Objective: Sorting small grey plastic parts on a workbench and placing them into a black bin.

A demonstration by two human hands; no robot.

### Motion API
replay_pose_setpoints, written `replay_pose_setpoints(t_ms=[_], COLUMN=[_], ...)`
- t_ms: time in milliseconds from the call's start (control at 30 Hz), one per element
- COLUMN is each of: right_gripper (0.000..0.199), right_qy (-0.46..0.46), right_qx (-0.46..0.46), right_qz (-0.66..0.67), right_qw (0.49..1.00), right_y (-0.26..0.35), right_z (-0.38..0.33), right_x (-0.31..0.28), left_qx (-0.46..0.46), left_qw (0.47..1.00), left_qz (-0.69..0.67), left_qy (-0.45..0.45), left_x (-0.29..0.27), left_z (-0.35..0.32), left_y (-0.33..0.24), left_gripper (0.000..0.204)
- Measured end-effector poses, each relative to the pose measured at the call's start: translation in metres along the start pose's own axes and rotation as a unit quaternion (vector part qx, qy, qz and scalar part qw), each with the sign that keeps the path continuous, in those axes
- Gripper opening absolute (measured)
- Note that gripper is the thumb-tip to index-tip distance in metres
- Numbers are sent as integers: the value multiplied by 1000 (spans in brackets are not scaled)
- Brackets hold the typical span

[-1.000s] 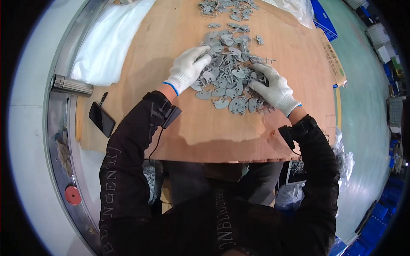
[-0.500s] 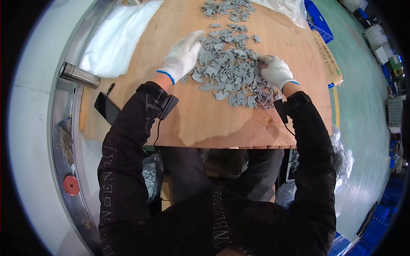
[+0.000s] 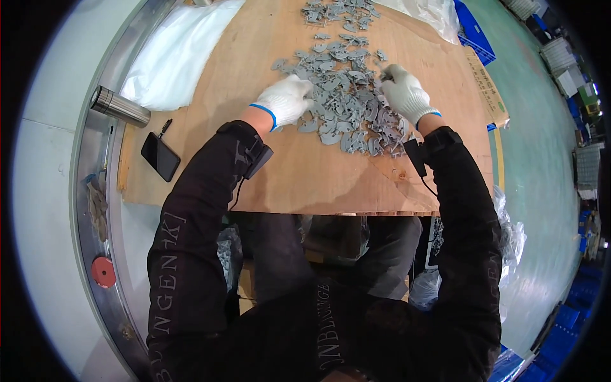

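Observation:
A heap of small flat grey plastic parts lies spread over a plywood board. My left hand, in a white glove with a blue cuff, rests on the left edge of the heap with its fingers apart among the parts. At the right edge of the heap my right hand, gloved the same way, has its fingers curled around grey parts. A small black device is strapped to each wrist. More grey parts lie at the far end of the board.
A white plastic sheet covers the far left of the board. A metal cylinder and a black phone lie at the left. A red round cap sits on the metal rim. Blue crates stand at the far right.
Both hands have slid away from me along the heap. The right hand has gone from lying flat on the parts to curling its fingers around some.

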State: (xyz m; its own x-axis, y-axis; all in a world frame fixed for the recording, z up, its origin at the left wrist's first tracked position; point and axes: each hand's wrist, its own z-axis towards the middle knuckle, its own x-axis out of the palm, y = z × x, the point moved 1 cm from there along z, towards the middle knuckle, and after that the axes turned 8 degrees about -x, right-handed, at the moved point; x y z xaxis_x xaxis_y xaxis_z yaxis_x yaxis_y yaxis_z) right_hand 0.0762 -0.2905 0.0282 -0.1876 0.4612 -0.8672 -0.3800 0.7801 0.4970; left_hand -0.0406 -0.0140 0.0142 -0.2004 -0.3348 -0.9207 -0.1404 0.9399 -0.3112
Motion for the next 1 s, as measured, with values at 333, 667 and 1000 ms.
replay_pose_setpoints(t_ms=[333, 667, 1000], right_gripper=[20, 27, 35], right_qy=[180, 186, 226], right_qx=[57, 102, -14], right_qz=[625, 607, 349], right_qw=[758, 766, 909], right_y=[15, 68, 75], right_z=[-8, -39, -33], right_x=[18, 33, 43], left_qx=[-44, -103, -139], left_qw=[951, 550, 783], left_qz=[-296, -823, -602], left_qy=[-82, 97, 73], left_x=[-5, 20, 6], left_z=[-1, -17, -30], left_y=[30, -24, -12], left_gripper=[32, 41, 28])
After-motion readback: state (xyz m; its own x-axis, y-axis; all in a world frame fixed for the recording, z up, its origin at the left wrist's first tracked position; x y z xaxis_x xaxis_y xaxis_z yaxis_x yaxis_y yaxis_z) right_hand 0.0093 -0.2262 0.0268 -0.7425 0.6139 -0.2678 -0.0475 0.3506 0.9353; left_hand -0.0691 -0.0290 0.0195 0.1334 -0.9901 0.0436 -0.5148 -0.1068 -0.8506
